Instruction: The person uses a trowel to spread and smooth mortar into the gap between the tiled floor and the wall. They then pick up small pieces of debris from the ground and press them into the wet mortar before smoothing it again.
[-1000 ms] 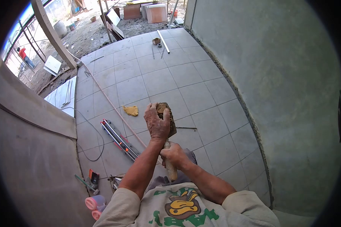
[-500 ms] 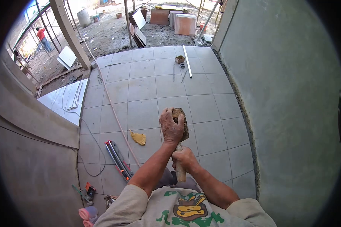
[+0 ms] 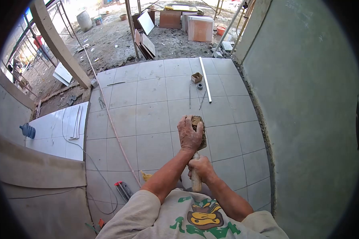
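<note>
My right hand (image 3: pixel 202 168) is wrapped around the pale wooden handle (image 3: pixel 196 179) of what looks like a trowel. Its head (image 3: pixel 203 137) points away from me and is caked with rough brown material, which hides the blade's exact shape. My left hand (image 3: pixel 190 133) lies over that head, fingers curled along its left side and thumb across it. Both hands are in front of my chest, above the grey tiled floor (image 3: pixel 153 149). Partly behind my left forearm is a yellow sponge-like piece (image 3: pixel 146 175).
A red-and-grey tile cutter (image 3: pixel 123 190) lies at lower left, near a cable (image 3: pixel 92 159) and a long pink strip (image 3: pixel 115 133). Ahead are a white bar (image 3: pixel 205 79), a small box (image 3: pixel 196 77) and a black roll (image 3: pixel 200 86). A green wall (image 3: pixel 307 119) stands right; tile stacks (image 3: pixel 200 28) stand outside.
The camera view has shifted, bringing a blue water jug into sight at left and hiding most of the yellow piece behind my arm. Both hands keep their hold on the trowel.
</note>
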`<state>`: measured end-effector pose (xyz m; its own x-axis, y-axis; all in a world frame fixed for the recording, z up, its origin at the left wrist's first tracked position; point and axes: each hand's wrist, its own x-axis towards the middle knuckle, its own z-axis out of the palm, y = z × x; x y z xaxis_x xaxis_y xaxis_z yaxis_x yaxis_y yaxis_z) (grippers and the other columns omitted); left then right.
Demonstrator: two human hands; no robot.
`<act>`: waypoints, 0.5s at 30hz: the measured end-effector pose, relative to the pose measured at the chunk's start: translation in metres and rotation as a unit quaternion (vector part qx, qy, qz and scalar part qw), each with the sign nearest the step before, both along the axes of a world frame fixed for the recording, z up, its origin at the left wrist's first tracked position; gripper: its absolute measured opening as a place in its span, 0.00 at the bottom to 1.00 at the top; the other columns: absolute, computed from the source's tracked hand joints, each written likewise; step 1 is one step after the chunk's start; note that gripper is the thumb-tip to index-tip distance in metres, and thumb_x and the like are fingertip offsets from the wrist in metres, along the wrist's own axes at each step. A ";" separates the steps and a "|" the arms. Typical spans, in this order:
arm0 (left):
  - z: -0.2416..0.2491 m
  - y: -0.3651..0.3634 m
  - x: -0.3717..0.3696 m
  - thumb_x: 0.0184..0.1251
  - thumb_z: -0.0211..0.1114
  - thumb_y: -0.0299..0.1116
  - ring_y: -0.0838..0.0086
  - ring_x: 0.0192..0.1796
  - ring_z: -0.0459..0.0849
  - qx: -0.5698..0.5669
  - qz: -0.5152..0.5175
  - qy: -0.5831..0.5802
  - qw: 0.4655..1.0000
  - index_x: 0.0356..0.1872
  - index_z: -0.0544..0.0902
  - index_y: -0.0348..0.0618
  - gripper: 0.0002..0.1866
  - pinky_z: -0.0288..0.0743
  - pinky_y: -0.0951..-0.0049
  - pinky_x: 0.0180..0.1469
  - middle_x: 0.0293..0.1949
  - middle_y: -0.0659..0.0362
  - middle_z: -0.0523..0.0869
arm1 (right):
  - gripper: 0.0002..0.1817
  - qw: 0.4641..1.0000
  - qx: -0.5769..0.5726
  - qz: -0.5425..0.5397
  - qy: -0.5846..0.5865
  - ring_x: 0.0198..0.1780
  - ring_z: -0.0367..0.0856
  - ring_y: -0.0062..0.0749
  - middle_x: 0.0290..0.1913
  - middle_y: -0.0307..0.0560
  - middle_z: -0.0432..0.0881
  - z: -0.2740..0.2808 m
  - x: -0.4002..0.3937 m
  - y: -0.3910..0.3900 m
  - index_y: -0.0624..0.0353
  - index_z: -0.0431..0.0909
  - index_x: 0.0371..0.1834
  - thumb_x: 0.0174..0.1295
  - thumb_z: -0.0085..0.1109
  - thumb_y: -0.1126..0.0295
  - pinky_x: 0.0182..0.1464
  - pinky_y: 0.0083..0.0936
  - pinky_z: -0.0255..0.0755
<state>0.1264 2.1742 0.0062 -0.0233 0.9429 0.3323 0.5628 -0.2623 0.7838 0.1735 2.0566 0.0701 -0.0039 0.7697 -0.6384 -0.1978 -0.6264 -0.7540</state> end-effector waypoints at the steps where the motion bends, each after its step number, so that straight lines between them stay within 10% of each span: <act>1: 0.004 0.024 0.001 0.60 0.62 0.44 0.50 0.63 0.63 0.005 -0.008 0.002 1.000 0.56 0.70 0.39 0.27 0.55 0.54 0.66 0.58 0.42 0.67 | 0.09 1.000 0.001 -0.010 0.015 0.18 0.75 0.30 0.22 0.44 0.74 -0.001 0.001 0.024 0.66 0.70 0.32 0.48 0.55 0.73 0.20 0.28 0.73; 15: -0.061 0.372 0.049 0.60 0.62 0.43 0.50 0.62 0.64 -0.034 0.017 0.048 0.998 0.56 0.70 0.39 0.26 0.55 0.54 0.66 0.57 0.43 0.69 | 0.08 0.998 -0.049 0.000 0.033 0.17 0.74 0.31 0.22 0.46 0.75 -0.069 0.055 0.380 0.67 0.72 0.30 0.46 0.54 0.74 0.20 0.29 0.73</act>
<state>0.1752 2.5462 -0.0544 -0.0280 0.9627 0.2690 0.6436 -0.1886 0.7418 0.2280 2.4365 0.0011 -0.0492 0.7034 -0.7091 -0.2454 -0.6967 -0.6741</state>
